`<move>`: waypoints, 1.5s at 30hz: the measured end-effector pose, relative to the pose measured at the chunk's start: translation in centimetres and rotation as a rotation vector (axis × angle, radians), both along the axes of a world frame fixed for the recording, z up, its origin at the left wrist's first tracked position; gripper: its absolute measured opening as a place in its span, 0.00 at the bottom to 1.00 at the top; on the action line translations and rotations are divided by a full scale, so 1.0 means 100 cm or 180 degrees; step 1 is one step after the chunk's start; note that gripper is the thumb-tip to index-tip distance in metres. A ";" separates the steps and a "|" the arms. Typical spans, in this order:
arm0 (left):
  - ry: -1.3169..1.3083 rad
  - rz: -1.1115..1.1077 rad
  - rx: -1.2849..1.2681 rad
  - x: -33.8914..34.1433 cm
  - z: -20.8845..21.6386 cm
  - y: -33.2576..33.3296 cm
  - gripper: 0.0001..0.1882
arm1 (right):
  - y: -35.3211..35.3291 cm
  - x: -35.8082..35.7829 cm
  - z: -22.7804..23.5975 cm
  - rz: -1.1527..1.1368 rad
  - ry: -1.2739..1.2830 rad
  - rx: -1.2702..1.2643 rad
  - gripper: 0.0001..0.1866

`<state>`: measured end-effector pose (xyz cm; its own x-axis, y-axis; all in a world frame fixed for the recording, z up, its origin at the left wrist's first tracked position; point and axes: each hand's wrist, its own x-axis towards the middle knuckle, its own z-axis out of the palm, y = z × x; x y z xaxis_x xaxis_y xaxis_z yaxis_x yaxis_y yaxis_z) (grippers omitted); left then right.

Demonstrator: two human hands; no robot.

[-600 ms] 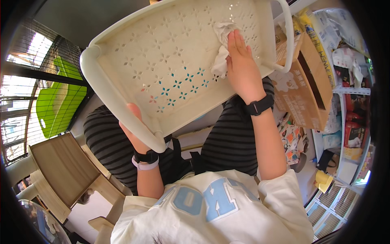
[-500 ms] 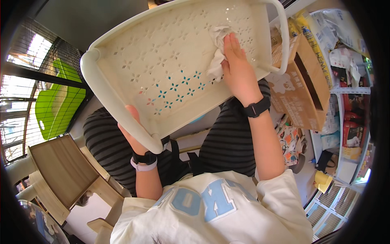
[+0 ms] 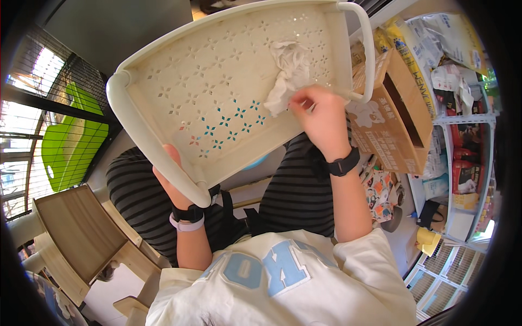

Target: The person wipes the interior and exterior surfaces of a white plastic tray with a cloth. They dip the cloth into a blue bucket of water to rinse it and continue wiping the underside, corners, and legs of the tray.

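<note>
A cream plastic basket (image 3: 163,141) with star-shaped holes rests tilted over my lap, its inside facing me. My left hand (image 3: 173,187) grips its near rim from below. My right hand (image 3: 321,119) pinches a crumpled white wipe (image 3: 287,76) and presses it against the basket's perforated bottom near the right wall. A looped handle (image 3: 370,54) sticks out on the basket's right end. Both wrists wear dark bands.
A brown cardboard box (image 3: 391,119) stands right of my knee, with shelves of packets (image 3: 457,108) behind it. A green-floored wire cage (image 3: 70,136) is at the left. A wooden stool (image 3: 76,233) sits at lower left.
My right hand has slid down and toward me across the basket's bottom, dragging the wipe, which now trails above the fingers. The left hand keeps its grip on the rim.
</note>
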<state>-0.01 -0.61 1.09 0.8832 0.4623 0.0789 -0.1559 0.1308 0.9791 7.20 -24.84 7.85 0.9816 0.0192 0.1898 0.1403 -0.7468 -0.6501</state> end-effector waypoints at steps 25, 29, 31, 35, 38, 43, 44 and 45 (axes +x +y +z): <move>0.0175 0.0037 -0.0013 0.003 0.000 0.001 0.14 | 0.036 -0.004 -0.005 0.2761 -0.0419 -0.1568 0.29; 0.0038 -0.0080 0.0348 0.003 0.002 0.004 0.14 | 0.028 0.008 -0.011 0.2055 -0.0413 -0.1664 0.31; -0.0051 -0.0073 0.0395 0.002 -0.004 0.004 0.14 | 0.000 0.018 -0.021 0.1700 -0.0579 -0.1930 0.30; 0.0073 0.0027 0.0046 0.002 0.005 -0.006 0.15 | 0.001 0.007 -0.020 0.0680 -0.0256 -0.0863 0.26; 0.0380 0.0292 -0.0339 0.003 0.002 -0.008 0.14 | 0.029 -0.015 -0.015 0.1515 0.0045 -0.1548 0.25; -0.0023 -0.0309 0.0482 0.002 -0.001 0.006 0.14 | 0.002 0.019 -0.012 0.0737 -0.0193 -0.1475 0.26; -0.0052 -0.0419 0.0760 0.001 0.000 0.006 0.14 | 0.004 0.015 -0.015 0.0734 -0.0191 -0.1476 0.26; -0.0077 -0.0416 0.0759 0.004 0.001 0.003 0.14 | 0.012 0.009 -0.021 0.0887 -0.0269 -0.1479 0.27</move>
